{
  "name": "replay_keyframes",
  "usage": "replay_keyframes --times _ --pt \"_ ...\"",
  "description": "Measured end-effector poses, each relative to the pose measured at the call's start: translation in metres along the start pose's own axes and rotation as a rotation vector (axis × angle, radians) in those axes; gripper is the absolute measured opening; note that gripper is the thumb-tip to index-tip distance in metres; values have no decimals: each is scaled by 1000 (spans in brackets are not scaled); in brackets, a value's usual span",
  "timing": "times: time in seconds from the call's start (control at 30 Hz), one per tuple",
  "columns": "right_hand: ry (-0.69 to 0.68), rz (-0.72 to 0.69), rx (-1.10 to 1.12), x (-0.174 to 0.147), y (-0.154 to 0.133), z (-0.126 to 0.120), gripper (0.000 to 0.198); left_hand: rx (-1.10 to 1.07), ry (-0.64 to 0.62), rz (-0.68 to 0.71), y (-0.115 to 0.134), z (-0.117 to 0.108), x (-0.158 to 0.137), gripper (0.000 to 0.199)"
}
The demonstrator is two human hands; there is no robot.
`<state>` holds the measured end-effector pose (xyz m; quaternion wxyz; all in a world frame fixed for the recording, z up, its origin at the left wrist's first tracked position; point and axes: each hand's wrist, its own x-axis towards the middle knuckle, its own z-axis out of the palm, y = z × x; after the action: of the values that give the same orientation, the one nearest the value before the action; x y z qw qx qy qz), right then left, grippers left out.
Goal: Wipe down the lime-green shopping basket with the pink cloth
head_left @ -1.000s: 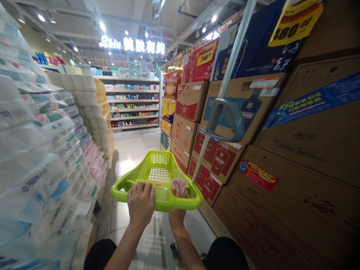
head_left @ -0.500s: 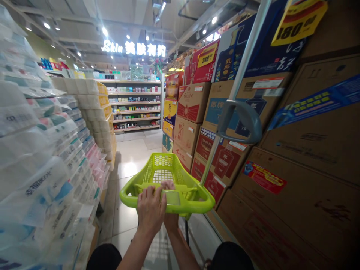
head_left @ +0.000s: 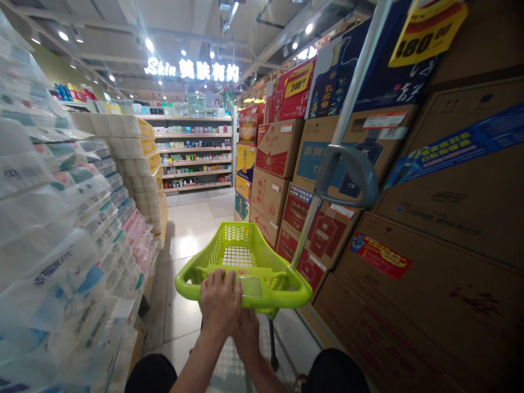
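A lime-green shopping cart (head_left: 282,295) stands right in front of me, its slotted basket reaching forward. My left hand (head_left: 219,300) is closed over the cart's near handle rim, just left of a flat light-green panel (head_left: 249,286). Below that rim, my right hand (head_left: 248,330) is close beside my left wrist; its fingers are hidden behind the left hand and the cart. From the cart's right side rises a slanted metal pole (head_left: 355,93) carrying a grey loop grip (head_left: 370,180), which neither hand touches.
Plastic-wrapped tissue packs (head_left: 61,262) are piled along the left, with paper-roll stacks (head_left: 131,158) beyond. Stacked cartons (head_left: 409,305) line the right side closely. A tiled floor (head_left: 184,218) runs ahead to shelves of small goods (head_left: 196,147). My knees show at the bottom.
My right hand has drawn back and down; its fingertips, earlier seen poking up behind the handle rim, no longer show. My left hand keeps its place. The view has shifted slightly.
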<state>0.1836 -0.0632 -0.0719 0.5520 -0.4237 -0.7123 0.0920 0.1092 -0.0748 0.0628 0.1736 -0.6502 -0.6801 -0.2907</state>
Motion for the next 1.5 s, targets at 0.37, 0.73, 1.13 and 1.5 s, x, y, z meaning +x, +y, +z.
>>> replay_keyframes --times 0.37,0.73,1.13,1.5 --pt "176 211 -486 66 -39 -116 38 41 -29 -25 3 -1 3 24" --pt "93 278 -686 80 -4 -149 41 44 -4 24 -51 -10 0 34" --pt "-18 90 -584 71 -39 -95 38 217 -52 -5 -44 -5 6 44" --pt "-1 56 -550 73 -33 -111 37 155 -33 -6 43 -4 -31 34"
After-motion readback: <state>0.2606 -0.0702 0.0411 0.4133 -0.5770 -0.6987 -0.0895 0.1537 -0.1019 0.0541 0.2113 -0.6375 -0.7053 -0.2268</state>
